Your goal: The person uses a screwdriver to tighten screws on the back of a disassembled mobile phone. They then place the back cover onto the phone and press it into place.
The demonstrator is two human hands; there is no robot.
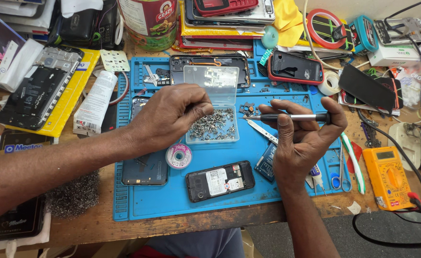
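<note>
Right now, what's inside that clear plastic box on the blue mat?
The box holds a heap of small silver screws. The left hand covers its left edge, so anything lying there is hidden.

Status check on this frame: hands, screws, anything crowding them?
Left hand fingertips in clear plastic box of small silver screws. Right hand grips slim black-handled screwdriver, level, tip toward box. Open black keypad phone on blue work mat, untouched. Solder spool beside box.
</note>
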